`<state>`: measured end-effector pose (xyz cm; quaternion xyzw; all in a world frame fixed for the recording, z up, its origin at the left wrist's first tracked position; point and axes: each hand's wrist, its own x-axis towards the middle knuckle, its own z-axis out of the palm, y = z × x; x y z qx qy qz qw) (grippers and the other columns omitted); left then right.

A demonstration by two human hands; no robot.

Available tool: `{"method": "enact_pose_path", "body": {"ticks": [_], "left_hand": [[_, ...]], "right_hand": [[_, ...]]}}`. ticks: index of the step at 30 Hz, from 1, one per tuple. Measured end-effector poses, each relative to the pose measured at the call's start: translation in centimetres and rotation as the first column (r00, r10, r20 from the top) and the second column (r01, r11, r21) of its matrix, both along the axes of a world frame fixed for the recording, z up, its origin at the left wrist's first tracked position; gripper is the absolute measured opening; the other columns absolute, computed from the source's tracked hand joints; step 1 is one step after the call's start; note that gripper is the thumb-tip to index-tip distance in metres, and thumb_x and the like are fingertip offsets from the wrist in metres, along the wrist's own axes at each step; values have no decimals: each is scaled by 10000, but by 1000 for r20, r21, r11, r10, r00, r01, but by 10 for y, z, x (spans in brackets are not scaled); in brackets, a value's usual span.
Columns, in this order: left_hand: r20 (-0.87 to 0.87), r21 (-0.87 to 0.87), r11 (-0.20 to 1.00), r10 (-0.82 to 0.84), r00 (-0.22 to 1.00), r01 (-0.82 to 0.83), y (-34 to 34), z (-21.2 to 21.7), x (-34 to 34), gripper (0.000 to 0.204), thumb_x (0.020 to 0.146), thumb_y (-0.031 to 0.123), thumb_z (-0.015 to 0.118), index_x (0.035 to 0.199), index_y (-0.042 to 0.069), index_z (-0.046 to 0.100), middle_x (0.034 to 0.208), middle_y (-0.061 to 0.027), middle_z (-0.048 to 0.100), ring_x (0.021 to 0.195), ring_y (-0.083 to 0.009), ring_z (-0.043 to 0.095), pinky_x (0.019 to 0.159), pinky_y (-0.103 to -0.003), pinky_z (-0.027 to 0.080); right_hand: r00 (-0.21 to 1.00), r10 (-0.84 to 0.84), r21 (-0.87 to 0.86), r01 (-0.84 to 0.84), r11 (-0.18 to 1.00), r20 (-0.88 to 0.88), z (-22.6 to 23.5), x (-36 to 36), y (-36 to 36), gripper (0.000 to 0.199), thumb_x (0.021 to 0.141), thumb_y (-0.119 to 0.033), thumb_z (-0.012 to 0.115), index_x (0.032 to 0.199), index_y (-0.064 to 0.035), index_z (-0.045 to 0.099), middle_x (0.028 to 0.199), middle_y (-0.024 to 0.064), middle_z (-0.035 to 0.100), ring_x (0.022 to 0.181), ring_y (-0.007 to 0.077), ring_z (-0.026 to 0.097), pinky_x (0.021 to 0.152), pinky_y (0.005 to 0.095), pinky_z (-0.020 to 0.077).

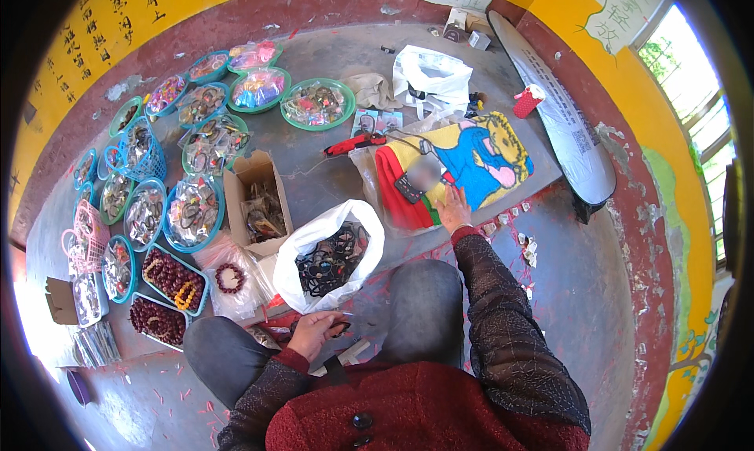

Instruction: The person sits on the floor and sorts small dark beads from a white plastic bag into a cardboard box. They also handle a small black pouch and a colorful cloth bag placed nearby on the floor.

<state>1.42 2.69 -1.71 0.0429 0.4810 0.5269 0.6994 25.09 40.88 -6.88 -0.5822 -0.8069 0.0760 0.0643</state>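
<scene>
The left hand (314, 333) is just on the near side of the white bag (290, 284). Its fingers pinch a small dark thing (339, 329), but I cannot tell what that is. The bag stands open by the near edge of the tabletop (309, 186), with black loops (335, 259) inside. To the bag's left are a ring of red beads (230, 278) and trays of beads (208, 284), also by the edge. To the bag's right, past the edge, is floor (581, 294) with little scraps.

Farther right of the bag, the right hand (453, 210) lies loose and spread on a bright towel (389, 172), beside a black gadget (411, 188). Beyond the bag, a wide patch of gray tabletop gives room to move, between a brown box (237, 204) and the towel. Farthest beyond the bag is a round green basket (318, 127).
</scene>
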Motion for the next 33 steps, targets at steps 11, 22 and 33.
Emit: {"method": "enact_pose_path", "body": {"ticks": [11, 22, 33], "left_hand": [[-2, 6, 1000, 7, 1000, -7, -2, -2, 0, 211, 906, 33, 428, 1041, -68, 555, 1020, -132, 598, 889, -167, 596, 801, -246, 500], [1, 16, 1000, -11, 1000, 11, -1, -3, 1, 212, 905, 39, 433, 1038, -63, 562, 1018, -125, 601, 893, -167, 596, 804, -249, 497], [10, 10, 1000, -7, 1000, 7, 0, -4, 0, 223, 904, 42, 442, 1062, -63, 559, 1030, -125, 596, 905, -166, 596, 800, -242, 498]], "right_hand": [[1000, 22, 22, -22, 1000, 6, 1, 1, -8, 595, 833, -385, 508, 1318, -79, 346, 1350, 116, 380, 1309, 331, 226, 975, 512, 301], [982, 190, 68, -191, 979, 20, 12, -22, -17, 631, 821, -401, 533, 1329, -92, 323, 1369, 112, 353, 1306, 302, 242, 998, 458, 288], [972, 216, -102, -207, 973, 91, 30, -51, -10, 613, 842, -413, 485, 1343, -112, 301, 1368, 128, 345, 1296, 304, 250, 1003, 449, 270]]}}
